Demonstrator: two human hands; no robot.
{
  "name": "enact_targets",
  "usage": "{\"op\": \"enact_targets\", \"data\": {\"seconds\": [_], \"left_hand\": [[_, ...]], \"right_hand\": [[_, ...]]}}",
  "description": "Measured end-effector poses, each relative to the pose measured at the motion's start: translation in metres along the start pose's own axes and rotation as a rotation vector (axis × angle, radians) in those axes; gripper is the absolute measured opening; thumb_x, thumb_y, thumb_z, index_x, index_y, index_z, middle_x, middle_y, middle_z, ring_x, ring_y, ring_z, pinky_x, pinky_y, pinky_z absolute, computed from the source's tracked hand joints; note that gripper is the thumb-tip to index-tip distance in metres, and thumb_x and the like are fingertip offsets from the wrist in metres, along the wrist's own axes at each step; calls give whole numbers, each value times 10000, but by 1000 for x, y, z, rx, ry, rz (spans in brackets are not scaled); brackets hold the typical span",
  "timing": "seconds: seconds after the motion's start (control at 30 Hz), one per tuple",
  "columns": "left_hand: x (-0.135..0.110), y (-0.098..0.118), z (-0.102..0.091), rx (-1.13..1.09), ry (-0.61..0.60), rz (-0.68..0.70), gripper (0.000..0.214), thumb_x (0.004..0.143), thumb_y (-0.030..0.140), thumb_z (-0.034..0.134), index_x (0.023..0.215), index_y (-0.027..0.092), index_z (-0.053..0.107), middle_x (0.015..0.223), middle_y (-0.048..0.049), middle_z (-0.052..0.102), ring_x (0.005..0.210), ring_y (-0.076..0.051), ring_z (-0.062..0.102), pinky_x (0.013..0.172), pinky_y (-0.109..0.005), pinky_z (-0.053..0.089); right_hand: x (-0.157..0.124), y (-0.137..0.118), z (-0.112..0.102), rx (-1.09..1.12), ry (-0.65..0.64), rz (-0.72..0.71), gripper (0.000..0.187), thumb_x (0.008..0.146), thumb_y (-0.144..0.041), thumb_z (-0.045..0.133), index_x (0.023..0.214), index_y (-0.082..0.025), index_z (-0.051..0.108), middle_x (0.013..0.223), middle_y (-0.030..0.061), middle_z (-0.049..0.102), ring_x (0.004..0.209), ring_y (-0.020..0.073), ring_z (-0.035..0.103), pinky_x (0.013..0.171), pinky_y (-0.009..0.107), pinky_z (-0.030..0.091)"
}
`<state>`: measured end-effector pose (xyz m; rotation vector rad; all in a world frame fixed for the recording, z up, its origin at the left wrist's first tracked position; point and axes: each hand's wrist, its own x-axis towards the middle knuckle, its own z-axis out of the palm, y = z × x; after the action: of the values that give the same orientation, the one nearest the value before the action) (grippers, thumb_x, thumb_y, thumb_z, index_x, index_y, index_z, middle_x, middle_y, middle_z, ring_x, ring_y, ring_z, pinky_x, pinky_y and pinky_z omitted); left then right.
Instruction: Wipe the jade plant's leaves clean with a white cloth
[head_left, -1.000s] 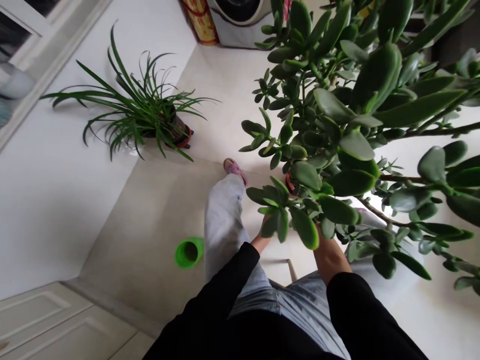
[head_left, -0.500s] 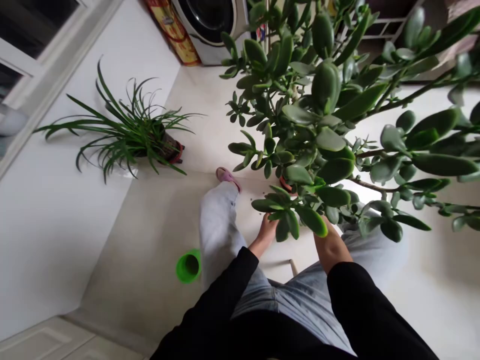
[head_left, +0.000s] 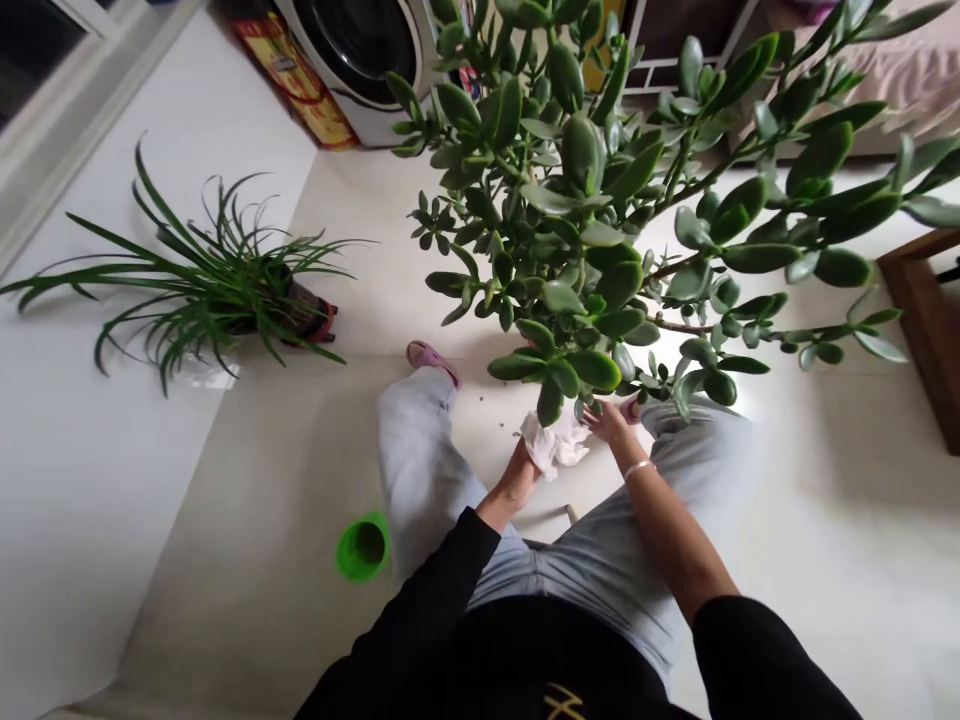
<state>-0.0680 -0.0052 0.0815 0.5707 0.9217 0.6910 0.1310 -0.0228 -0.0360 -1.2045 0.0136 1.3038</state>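
Observation:
A large jade plant (head_left: 570,230) with thick green leaves fills the upper middle and right of the head view. Crumpled white tissue (head_left: 553,445) is gripped in my left hand (head_left: 521,475), just below the plant's lowest leaves. My right hand (head_left: 609,422) is beside the tissue, its fingers stretched out at the small lower leaves; leaves partly cover the fingertips. Whether those fingers press on a leaf is hard to make out. Foliage hides most of the plant's pot.
A long-leaved potted plant (head_left: 300,305) stands at the left by the white wall. On the floor beside my left leg is a green cup (head_left: 352,550) with a dark inside. A front-loading washing machine (head_left: 356,110) stands at the back; a wooden piece of furniture (head_left: 930,340) is far right.
My right hand has come out from under the leaves, and its forearm shows more. The white tissue in my left hand has come into sight. The view has shifted right.

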Motion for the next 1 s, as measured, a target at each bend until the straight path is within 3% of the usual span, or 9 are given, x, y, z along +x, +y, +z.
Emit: {"op": "enact_targets", "data": {"seconds": [0.1, 0.17, 0.33, 0.4, 0.5, 0.6, 0.7, 0.8, 1.0], "left_hand": [[-19, 5, -5, -70, -196, 42, 798, 730, 532, 889, 1426, 247, 621, 1383, -124, 713, 1298, -311, 666, 1142, -462, 487], [-31, 13, -11, -96, -265, 56, 833, 756, 493, 877, 1499, 280, 568, 1431, -110, 692, 1321, -314, 662, 1162, -480, 479], [-55, 39, -28, -209, -298, 20, 875, 766, 537, 827, 1547, 290, 519, 1447, -113, 689, 1335, -319, 662, 1143, -480, 510], [-62, 50, -33, -222, -266, 10, 921, 724, 553, 832, 1547, 293, 511, 1448, -116, 688, 1348, -337, 652, 1140, -505, 518], [-71, 64, -38, -240, -213, -41, 975, 672, 535, 842, 1554, 309, 493, 1418, -120, 703, 1321, -357, 669, 1083, -520, 568], [-75, 72, -41, -249, -145, -100, 976, 682, 463, 836, 1568, 281, 469, 1418, -149, 699, 1268, -354, 702, 964, -464, 638], [-73, 73, -43, -238, -118, -104, 913, 692, 377, 810, 1541, 264, 494, 1420, -146, 700, 1226, -334, 728, 865, -393, 666], [-68, 71, -44, -224, -137, -89, 868, 684, 310, 789, 1511, 285, 524, 1419, -126, 705, 1180, -305, 751, 862, -378, 663], [-56, 65, -51, -227, -159, -153, 806, 740, 354, 756, 1513, 276, 545, 1330, -131, 744, 1124, -305, 749, 903, -415, 636]], "right_hand": [[-18, 10, -3, -17, -54, 316, 332, 1019, -443, 648, 1203, -168, 684, 1162, 93, 727, 989, 220, 716, 884, 426, 619], [-42, 17, -2, 17, -121, 436, 360, 1019, -503, 608, 1100, -168, 712, 1035, 110, 766, 924, 252, 735, 855, 439, 616], [-111, 22, 9, 162, -294, 498, 537, 938, -679, 634, 1112, -179, 727, 1016, 113, 806, 922, 269, 755, 838, 413, 607], [-131, 21, 13, 200, -332, 469, 542, 883, -671, 719, 1132, -190, 734, 1002, 86, 811, 862, 229, 747, 761, 347, 598], [-149, 16, 19, 212, -339, 402, 445, 823, -503, 848, 1152, -222, 746, 1056, 51, 813, 854, 193, 737, 735, 294, 581], [-157, 4, 22, 190, -291, 255, 259, 796, -349, 880, 1005, -259, 757, 981, 4, 804, 836, 168, 720, 757, 273, 581], [-160, -15, 20, 158, -263, 108, 230, 756, -346, 916, 860, -270, 725, 781, -39, 733, 675, 124, 651, 650, 234, 555], [-162, -39, 16, 68, -195, -71, 308, 707, -404, 953, 897, -284, 744, 663, -70, 651, 509, 84, 517, 519, 201, 491], [-169, -72, 14, -57, -16, -311, 378, 726, -446, 939, 1027, -297, 767, 965, -45, 737, 753, 83, 634, 666, 153, 541]]}}
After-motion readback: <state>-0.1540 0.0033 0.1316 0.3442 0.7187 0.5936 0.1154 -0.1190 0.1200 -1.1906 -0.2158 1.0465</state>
